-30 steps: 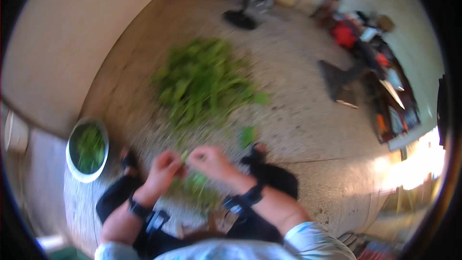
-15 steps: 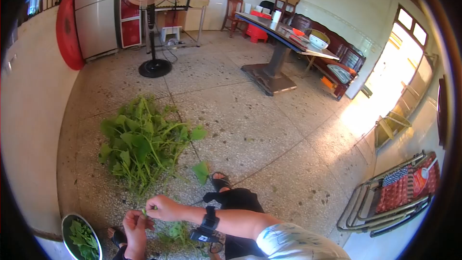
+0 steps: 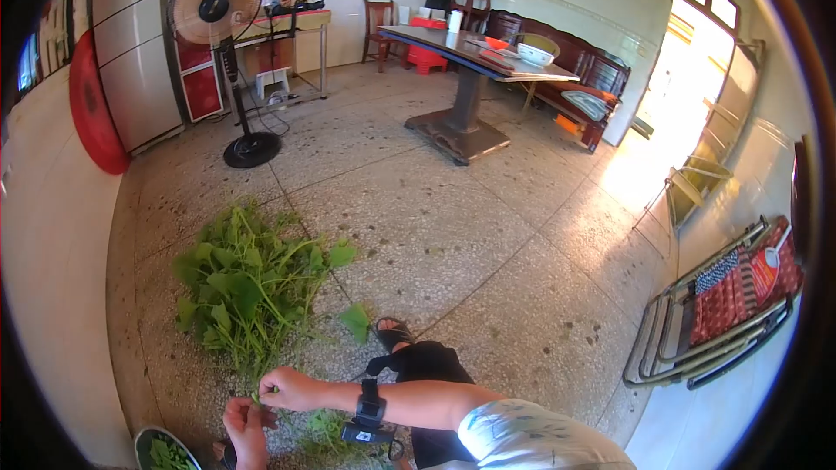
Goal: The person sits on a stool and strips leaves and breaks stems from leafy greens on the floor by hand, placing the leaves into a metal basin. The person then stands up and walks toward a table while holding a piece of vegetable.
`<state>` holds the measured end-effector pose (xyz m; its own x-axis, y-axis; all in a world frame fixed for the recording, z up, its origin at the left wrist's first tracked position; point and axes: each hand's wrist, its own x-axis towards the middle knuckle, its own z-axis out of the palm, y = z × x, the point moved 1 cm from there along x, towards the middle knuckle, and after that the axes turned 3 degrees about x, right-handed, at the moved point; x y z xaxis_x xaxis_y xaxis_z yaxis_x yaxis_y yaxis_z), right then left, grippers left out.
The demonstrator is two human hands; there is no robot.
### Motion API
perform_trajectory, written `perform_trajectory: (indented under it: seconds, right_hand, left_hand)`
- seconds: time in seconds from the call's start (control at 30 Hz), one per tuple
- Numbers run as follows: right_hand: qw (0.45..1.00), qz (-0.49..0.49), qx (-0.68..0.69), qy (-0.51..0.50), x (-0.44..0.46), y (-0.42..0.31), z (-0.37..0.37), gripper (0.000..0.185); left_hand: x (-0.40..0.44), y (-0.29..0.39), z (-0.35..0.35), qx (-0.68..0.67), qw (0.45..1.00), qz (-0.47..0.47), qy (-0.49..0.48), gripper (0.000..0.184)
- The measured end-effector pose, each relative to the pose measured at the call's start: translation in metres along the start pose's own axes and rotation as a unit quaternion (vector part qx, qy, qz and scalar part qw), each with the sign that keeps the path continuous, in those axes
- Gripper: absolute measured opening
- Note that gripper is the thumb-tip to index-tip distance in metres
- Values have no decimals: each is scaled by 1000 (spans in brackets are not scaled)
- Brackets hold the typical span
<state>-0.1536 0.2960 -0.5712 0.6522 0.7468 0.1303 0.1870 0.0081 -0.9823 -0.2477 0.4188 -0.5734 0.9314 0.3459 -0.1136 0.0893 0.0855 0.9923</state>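
Note:
My left hand (image 3: pixel 246 428) and my right hand (image 3: pixel 292 389) are close together at the lower left, fingers pinched on a small piece of green stem (image 3: pixel 256 398) between them. Just beyond them a heap of leafy green vines (image 3: pixel 248 287) lies on the floor. One loose leaf (image 3: pixel 356 322) sits apart from it, near my sandalled foot (image 3: pixel 394 333). Under my right forearm is a smaller scatter of thin green trimmings (image 3: pixel 326 435). A metal bowl (image 3: pixel 139 446), cut off by the bottom edge, holds picked green leaves (image 3: pixel 170 454).
A standing fan (image 3: pixel 252 149) is beyond the heap. Farther back are a pedestal table (image 3: pixel 409 37) with bowls on it and a wooden bench (image 3: pixel 601 91). Folded chairs (image 3: pixel 723 313) lean against the right wall. A red round board (image 3: pixel 94 109) stands at the left.
The view has shifted, so the room sits further left and the bowl is lower in the picture. Both hands stay together at the stem piece, slightly lower.

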Motion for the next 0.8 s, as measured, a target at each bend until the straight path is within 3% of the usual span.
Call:
perform_trajectory:
  seconds: [0.33, 0.5, 0.8]
  right_hand:
    - [999, 24, -31, 29, -10, -1, -8, 12]
    - [999, 7, -15, 39, -13, -1, -13, 12]
    - [999, -19, -20, 21, -13, -2, -17, 12]
  left_hand:
    - [1, -7, 6, 107, 990, 86, -39, 8]
    - [-1, 10, 18, -3, 999, 19, -47, 1]
    - [5, 4, 18, 5, 999, -32, -28, 5]
